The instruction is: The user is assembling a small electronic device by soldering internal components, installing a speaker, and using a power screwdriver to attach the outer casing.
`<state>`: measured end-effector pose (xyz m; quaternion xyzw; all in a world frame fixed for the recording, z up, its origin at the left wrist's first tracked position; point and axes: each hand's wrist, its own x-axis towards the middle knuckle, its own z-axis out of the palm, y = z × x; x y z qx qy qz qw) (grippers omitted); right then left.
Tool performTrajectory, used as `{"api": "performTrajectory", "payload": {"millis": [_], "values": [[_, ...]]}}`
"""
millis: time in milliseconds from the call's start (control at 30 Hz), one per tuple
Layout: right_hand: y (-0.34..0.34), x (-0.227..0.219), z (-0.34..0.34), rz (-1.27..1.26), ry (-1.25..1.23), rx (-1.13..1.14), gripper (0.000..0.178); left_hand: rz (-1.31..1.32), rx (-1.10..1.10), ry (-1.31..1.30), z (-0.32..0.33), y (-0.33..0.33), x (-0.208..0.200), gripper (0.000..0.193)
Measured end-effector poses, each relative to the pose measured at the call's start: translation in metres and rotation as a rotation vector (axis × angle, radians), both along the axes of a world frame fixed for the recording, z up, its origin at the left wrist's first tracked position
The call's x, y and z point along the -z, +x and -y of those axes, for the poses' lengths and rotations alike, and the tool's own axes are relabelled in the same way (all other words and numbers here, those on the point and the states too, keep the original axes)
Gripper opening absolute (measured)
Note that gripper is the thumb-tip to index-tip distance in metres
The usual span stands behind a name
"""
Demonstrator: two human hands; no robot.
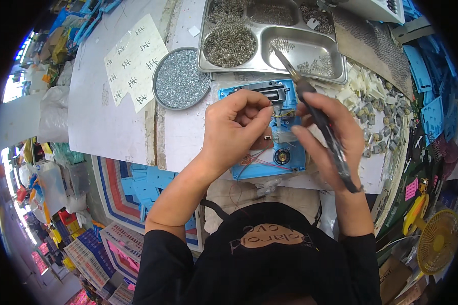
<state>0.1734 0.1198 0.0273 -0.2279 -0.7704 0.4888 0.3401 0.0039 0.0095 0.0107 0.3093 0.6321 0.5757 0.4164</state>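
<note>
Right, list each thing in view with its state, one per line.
Left hand: fingers curled at the case; any held piece hidden.
Right hand: holding the black-handled tool.
Black-handled tool: tip pointing away from the wearer; power unclear.
Blue case: open, parts and wires exposed.
Round tray: filled with small silvery pieces.
Steel tray: compartments unevenly filled.
Marked sheet: lying flat.
Yellow fan: spinning or still, unclear.

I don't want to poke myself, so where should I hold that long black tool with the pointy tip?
Probably by the thick handle of the black tool, coming from the right, where the right hand holds it. The handle slants toward the person, while the thin metal shaft narrows to a tip aimed toward the metal tray.
</note>
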Motion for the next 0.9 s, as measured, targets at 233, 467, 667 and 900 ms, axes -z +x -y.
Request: {"api": "performTrajectory", "payload": {"millis": [233, 467, 667, 900], "values": [[-0.035, 0.015, 0.001, -0.085, 0.013, 0.008, 0.046, -0.124, -0.041, 0.076, 0.001, 0.0, 0.013, 0.008], [-0.04, 0.021, 0.003, -0.092, 0.067, 0.01, 0.044, -0.426, -0.028, 0.203, 0.002, -0.005, 0.02, 0.01], [-0.041, 0.024, 0.003, -0.109, 0.074, 0.034, 0.047, -0.527, -0.056, 0.187, 0.006, -0.004, 0.01, 0.009], [-0.039, 0.025, 0.006, -0.083, 0.114, 0.034, 0.049, -0.474, -0.006, 0.076, 0.012, -0.008, 0.009, 0.009]]}}
